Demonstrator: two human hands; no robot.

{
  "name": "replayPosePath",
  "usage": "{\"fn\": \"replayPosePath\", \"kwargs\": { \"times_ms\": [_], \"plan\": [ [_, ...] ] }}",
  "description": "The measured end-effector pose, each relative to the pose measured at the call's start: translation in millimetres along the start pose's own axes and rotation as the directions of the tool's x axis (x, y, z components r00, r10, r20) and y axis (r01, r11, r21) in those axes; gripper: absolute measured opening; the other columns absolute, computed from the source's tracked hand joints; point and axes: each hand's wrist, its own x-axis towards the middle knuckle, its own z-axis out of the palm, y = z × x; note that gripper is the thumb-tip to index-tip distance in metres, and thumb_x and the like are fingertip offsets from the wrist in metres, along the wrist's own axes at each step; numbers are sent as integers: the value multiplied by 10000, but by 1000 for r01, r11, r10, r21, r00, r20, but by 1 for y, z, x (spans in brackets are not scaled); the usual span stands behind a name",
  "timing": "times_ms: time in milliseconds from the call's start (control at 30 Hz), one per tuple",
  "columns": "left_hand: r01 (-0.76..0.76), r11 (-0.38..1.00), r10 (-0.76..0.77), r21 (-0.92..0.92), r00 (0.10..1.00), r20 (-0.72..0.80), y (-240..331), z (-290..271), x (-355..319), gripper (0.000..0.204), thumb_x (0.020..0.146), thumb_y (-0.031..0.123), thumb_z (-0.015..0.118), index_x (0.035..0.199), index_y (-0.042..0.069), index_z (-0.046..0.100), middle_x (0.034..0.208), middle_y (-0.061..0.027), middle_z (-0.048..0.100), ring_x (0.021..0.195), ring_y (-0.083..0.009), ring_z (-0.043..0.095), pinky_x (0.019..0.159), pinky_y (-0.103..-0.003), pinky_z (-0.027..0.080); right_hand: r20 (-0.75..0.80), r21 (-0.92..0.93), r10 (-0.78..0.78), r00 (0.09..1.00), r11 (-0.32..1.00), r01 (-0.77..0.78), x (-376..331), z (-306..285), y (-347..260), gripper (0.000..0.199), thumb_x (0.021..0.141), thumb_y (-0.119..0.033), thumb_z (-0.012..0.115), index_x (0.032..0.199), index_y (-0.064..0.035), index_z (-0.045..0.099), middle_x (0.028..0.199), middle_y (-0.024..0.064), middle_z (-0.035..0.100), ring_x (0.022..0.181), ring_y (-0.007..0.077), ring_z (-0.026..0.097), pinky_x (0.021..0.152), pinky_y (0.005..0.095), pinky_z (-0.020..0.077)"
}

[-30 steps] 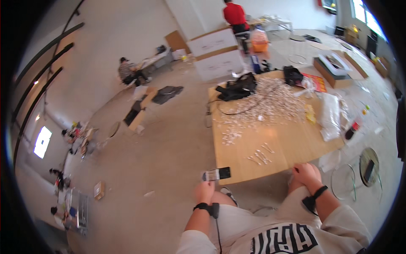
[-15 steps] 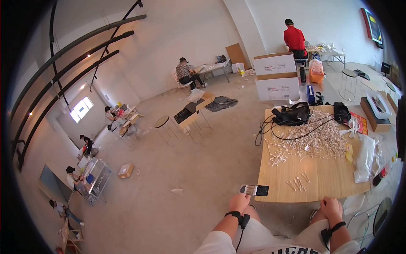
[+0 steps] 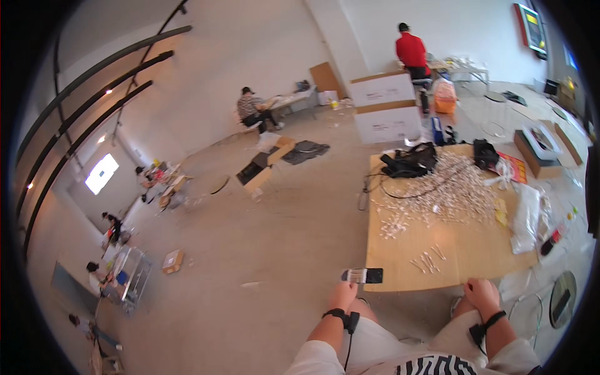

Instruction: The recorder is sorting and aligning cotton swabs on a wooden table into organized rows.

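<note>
My left hand [image 3: 343, 296] is closed at the near left corner of the wooden table [image 3: 400, 275]. It grips the near edge of a dark, phone-like slab [image 3: 374, 275] with a pale striped part, which juts past the table edge; my fingertips are hidden. Over my right knee rests my right hand [image 3: 482, 294], curled into a fist with nothing visible in it. Several cotton swabs [image 3: 430, 259] lie loose in a small row near the table's front. Behind them spreads a big heap of swabs [image 3: 447, 190].
A black bag [image 3: 409, 160] with a cable lies on the table's far left. At the right are a clear plastic bag [image 3: 526, 215], a dark bottle [image 3: 553, 239] and a stool [image 3: 563, 300]. White cartons [image 3: 387, 125] stand behind. Other people work at tables farther off.
The whole view has swung to the right, so the room and table sit farther left and slightly higher. Both hands keep their poses, and the swabs look unchanged.
</note>
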Motion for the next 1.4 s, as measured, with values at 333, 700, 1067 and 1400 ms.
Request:
{"fn": "replayPosePath", "kwargs": {
  "times_ms": [333,700,1067,1400],
  "plan": [
    [-119,993,120,11,991,-68,-18,5,11,388,902,315,548,890,-30,724,853,-291,672,828,-471,679,716,-538,543,-171,945,-711,682,77,317,43,-127,-94,574,1093,-399,293,981,13,677,1097,121,659,1042,242,608,952,403,451],
    [-133,980,137,-150,990,15,-49,12,26,572,1016,297,527,1515,36,432,1288,-290,642,1189,-386,636,966,-445,498,-747,604,-627,-223,-779,169,-79,-275,-240,586,1026,-544,340,735,-120,621,1213,318,568,997,325,560,909,385,434],
    [-3,1000,6,-13,978,207,-15,-22,1,432,1030,214,497,1378,-37,544,1252,-261,662,1171,-402,634,960,-453,482,-695,591,-618,-367,-782,197,-135,-278,-258,582,1022,-557,347,746,-125,623,1194,312,569,981,317,559,890,381,441],
    [-98,995,98,3,994,-44,-6,-15,-3,347,927,262,523,997,-50,659,946,-295,646,892,-460,646,761,-514,515,-662,582,-617,-426,-781,227,-150,-285,-265,579,1018,-568,353,756,-129,624,1177,306,569,966,310,559,873,377,448]
  ]
}}
